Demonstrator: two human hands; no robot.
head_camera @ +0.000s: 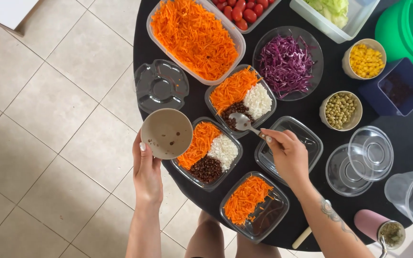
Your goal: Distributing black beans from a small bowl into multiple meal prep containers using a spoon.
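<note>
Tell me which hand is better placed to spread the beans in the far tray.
Right. The right hand holds the spoon with its bowl over the beans; the left hand holds the nearly empty bowl off to the side.

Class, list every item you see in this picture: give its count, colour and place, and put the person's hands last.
Table: one, black, round.
Big tub of grated carrot: one, top centre.
Tomato tray: one, red, top.
Lettuce tub: one, top right.
Red cabbage bowl: one, purple.
Corn cup: one, yellow.
Pea cup: one, green.
Meal trays: four clear, two filled, one part-filled, one bare.
Green bucket: one, corner.
Spoon: one, over beans.
Beige bowl: one, nearly empty.
Left hand: holds bowl.
Right hand: holds spoon.
</note>
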